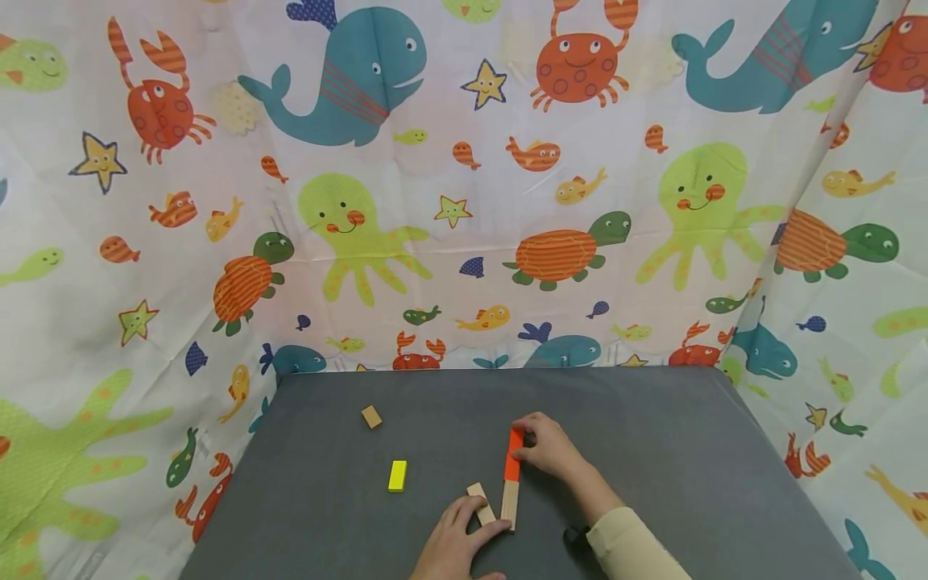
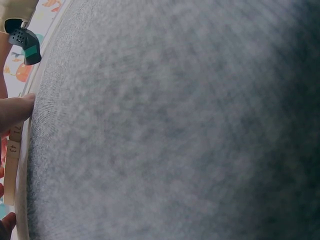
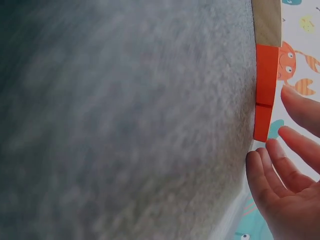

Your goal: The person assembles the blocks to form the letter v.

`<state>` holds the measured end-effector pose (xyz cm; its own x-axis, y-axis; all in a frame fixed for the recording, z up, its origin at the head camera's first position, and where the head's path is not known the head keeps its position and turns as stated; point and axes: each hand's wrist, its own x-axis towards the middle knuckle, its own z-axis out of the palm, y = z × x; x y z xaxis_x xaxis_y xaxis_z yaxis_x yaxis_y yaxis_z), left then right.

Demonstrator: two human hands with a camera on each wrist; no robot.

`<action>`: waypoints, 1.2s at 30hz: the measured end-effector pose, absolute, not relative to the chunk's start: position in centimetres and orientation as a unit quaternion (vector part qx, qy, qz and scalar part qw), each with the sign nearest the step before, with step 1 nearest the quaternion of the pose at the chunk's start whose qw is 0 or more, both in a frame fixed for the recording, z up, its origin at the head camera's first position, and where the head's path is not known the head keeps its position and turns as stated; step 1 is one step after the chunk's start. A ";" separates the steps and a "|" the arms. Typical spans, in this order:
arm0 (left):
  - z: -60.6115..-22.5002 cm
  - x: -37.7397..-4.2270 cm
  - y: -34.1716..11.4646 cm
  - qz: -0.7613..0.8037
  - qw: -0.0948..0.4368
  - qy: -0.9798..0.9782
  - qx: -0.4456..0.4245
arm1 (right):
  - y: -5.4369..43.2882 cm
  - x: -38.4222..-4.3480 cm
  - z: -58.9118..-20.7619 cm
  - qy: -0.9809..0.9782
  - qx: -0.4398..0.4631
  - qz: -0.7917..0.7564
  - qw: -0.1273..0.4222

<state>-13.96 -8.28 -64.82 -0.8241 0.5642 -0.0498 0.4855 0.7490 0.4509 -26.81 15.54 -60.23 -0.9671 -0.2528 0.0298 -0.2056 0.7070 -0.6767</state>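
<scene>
In the head view, two orange blocks (image 1: 514, 455) lie end to end on the grey table. A plain wooden block (image 1: 510, 503) continues their row toward the near side. My right hand (image 1: 554, 449) is beside the orange pair, index finger by the far end and thumb along the right side. The right wrist view shows that hand (image 3: 295, 175) with fingers loosely extended next to the orange blocks (image 3: 266, 85). A second wooden block (image 1: 480, 501) lies slanted left of the row. My left hand (image 1: 453, 538) has its fingertips on this block and its thumb at the row's near end.
A yellow block (image 1: 397, 476) lies on the table (image 1: 312, 483) to the left. Farther back is a small wooden block (image 1: 372, 416). A curtain (image 1: 449, 266) printed with sea animals hangs behind the table and along its sides.
</scene>
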 end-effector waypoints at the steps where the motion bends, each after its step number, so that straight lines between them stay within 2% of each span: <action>1: -64.8 -13.9 -8.3 0.214 0.090 0.931 0.282 | 15.6 -26.8 -60.2 0.923 -0.124 -0.363 0.031; 12: -65.2 -13.8 -8.3 0.215 0.053 0.928 0.301 | 16.1 -26.4 -60.2 0.925 -0.158 -0.345 0.000; 20: -65.0 -13.8 -8.4 0.212 0.073 0.929 0.294 | 16.0 -25.4 -60.2 0.938 -0.190 -0.291 -0.012; 28: -64.8 -13.9 -8.3 0.214 0.098 0.930 0.281 | 16.1 -24.5 -60.5 0.945 -0.203 -0.256 0.017; 36: -64.8 -13.9 -8.3 0.211 0.089 0.931 0.285 | 16.0 -24.3 -60.3 0.950 -0.180 -0.244 0.071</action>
